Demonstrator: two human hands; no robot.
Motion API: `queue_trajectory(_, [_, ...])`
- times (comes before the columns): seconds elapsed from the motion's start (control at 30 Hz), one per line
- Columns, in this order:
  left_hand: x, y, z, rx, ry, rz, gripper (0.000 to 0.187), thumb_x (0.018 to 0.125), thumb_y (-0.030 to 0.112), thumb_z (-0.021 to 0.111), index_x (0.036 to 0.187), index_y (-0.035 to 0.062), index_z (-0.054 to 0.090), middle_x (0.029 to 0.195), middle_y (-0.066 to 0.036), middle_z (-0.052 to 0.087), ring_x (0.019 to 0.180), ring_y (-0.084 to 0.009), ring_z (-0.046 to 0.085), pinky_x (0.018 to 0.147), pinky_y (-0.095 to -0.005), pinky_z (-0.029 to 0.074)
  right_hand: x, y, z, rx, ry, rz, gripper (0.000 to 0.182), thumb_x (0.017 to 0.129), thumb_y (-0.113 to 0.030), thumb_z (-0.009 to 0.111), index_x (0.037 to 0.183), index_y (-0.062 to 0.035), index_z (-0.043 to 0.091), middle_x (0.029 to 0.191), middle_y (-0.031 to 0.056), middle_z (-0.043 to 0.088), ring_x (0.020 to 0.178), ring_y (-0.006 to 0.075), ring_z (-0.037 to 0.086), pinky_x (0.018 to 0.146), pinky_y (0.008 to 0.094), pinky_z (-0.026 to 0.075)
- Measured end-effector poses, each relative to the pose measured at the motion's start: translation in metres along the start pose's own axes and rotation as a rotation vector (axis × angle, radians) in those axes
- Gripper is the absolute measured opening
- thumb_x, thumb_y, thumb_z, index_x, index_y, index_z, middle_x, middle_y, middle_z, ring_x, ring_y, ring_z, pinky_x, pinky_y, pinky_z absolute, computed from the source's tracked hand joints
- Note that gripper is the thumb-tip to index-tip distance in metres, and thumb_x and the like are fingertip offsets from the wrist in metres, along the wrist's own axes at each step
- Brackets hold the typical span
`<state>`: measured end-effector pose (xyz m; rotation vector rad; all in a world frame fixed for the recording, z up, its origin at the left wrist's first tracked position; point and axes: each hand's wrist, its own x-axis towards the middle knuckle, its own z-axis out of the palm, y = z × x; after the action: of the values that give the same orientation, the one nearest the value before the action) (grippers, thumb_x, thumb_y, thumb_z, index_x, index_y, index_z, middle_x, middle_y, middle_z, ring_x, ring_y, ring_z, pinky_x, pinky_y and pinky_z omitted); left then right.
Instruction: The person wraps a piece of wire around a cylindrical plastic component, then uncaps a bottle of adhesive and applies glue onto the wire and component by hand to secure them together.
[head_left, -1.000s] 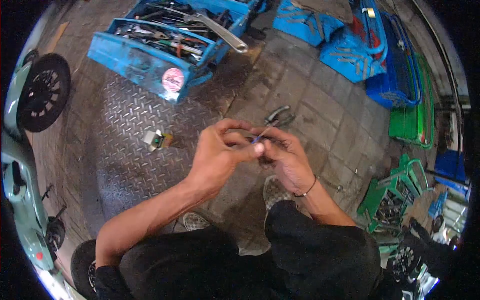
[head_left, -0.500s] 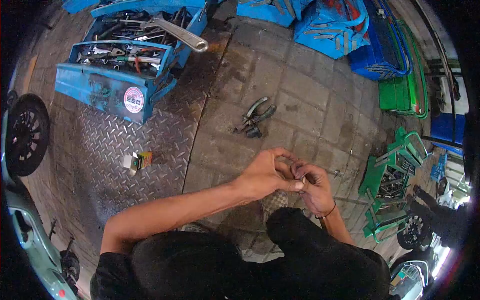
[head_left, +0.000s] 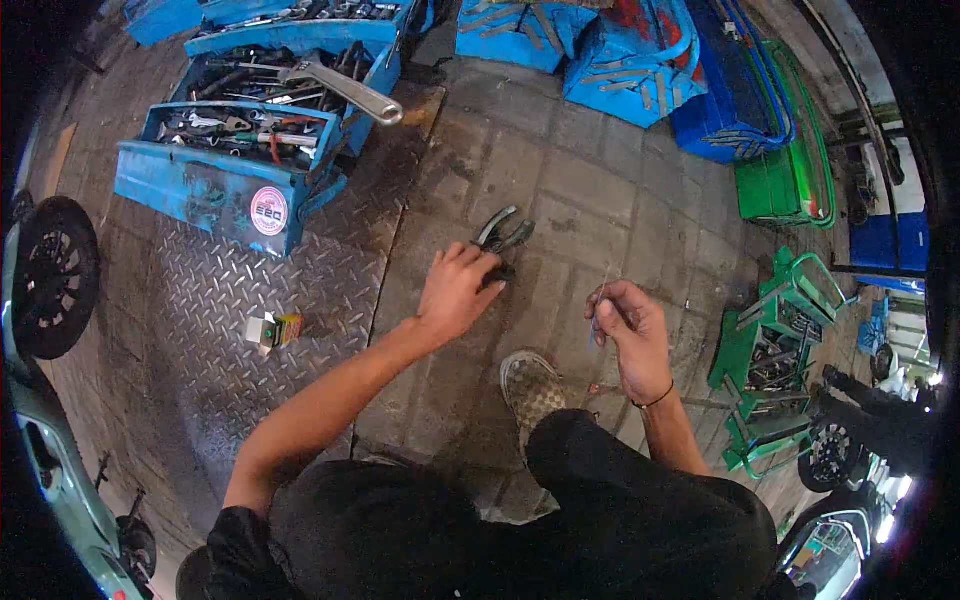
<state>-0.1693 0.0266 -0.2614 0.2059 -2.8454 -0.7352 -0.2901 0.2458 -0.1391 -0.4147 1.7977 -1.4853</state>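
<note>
Over the paved floor, my left hand (head_left: 460, 293) reaches down at the pliers (head_left: 508, 232), whose handles point up and to the right. Its fingers are bent over the pliers' head and a dark part there; whether they grip anything is hidden. My right hand (head_left: 634, 328) is raised to the right, with thumb and fingers pinched on a small thin piece (head_left: 598, 318), too small to name. A small open box (head_left: 262, 330) with a yellow side lies on the metal plate (head_left: 330, 290).
An open blue toolbox (head_left: 205, 205) full of tools, with a wrench (head_left: 350, 90) across it, stands at upper left. More blue toolboxes (head_left: 635, 85) line the back. Green toolboxes (head_left: 790, 190) are at the right. My checkered shoe (head_left: 533, 388) is below the hands.
My hands have come apart. The left one has moved left and up to the pliers; the right one has stayed at the right, still pinching. The view has shifted slightly.
</note>
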Motion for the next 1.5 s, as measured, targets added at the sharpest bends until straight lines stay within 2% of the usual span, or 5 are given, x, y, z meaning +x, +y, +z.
queue_trajectory(0.2, [-0.017, 0.025, -0.085, -1.262, 0.241, -0.603, 0.023, 0.095, 0.021, 0.069, 0.092, -0.0009, 0.066, 0.091, -0.004, 0.06, 0.083, -0.0103, 0.058, 0.077, -0.0294, 0.049, 0.018, -0.036, 0.035, 0.062, 0.003, -0.179, 0.036, 0.094, -0.023, 0.071, 0.119, -0.0023, 0.057, 0.093, 0.0024, 0.063, 0.08, 0.0094, 0.057, 0.068, 0.0252, 0.047])
queue_trajectory(0.43, [-0.073, 0.07, -0.197, -1.833, 0.5, -0.642, 0.018, 0.102, 0.016, 0.052, 0.115, 0.0034, 0.051, 0.104, -0.015, 0.065, 0.093, -0.0305, 0.07, 0.082, -0.0421, 0.06, 0.033, -0.095, 0.113, 0.034, -0.311, -0.531, 0.03, 0.09, -0.015, 0.072, 0.115, -0.0022, 0.06, 0.095, 0.0052, 0.065, 0.085, 0.0155, 0.063, 0.072, 0.0284, 0.049])
queue_trajectory(0.63, [-0.113, 0.085, -0.223, -1.799, 0.554, -0.712, 0.015, 0.104, 0.013, 0.044, 0.11, 0.0019, 0.053, 0.096, -0.011, 0.064, 0.079, -0.0224, 0.068, 0.065, -0.0328, 0.056, 0.02, -0.133, 0.176, -0.226, -0.579, -1.054, 0.024, 0.076, -0.002, 0.076, 0.1, -0.0014, 0.071, 0.093, 0.0136, 0.068, 0.084, 0.0261, 0.067, 0.074, 0.0328, 0.053])
queue_trajectory(1.17, [-0.112, 0.111, -0.234, -1.596, 0.469, -0.619, 0.022, 0.093, 0.014, 0.071, 0.104, -0.0018, 0.06, 0.096, -0.005, 0.063, 0.089, -0.013, 0.063, 0.081, -0.0305, 0.054, 0.007, -0.115, 0.169, 0.191, -0.523, -0.519, 0.03, 0.082, -0.003, 0.077, 0.11, 0.0018, 0.065, 0.106, 0.0086, 0.062, 0.096, 0.0183, 0.068, 0.08, 0.0288, 0.057])
queue_trajectory(1.5, [-0.118, 0.104, -0.24, -0.466, 0.575, -0.499, 0.06, 0.06, 0.02, 0.098, 0.094, 0.0039, 0.05, 0.095, -0.003, 0.051, 0.085, -0.0104, 0.049, 0.075, -0.027, 0.043, 0.017, -0.114, 0.165, 0.012, -0.612, -0.843, 0.023, 0.081, -0.003, 0.076, 0.102, 0.0005, 0.069, 0.091, 0.0118, 0.069, 0.083, 0.0209, 0.067, 0.074, 0.0314, 0.053])
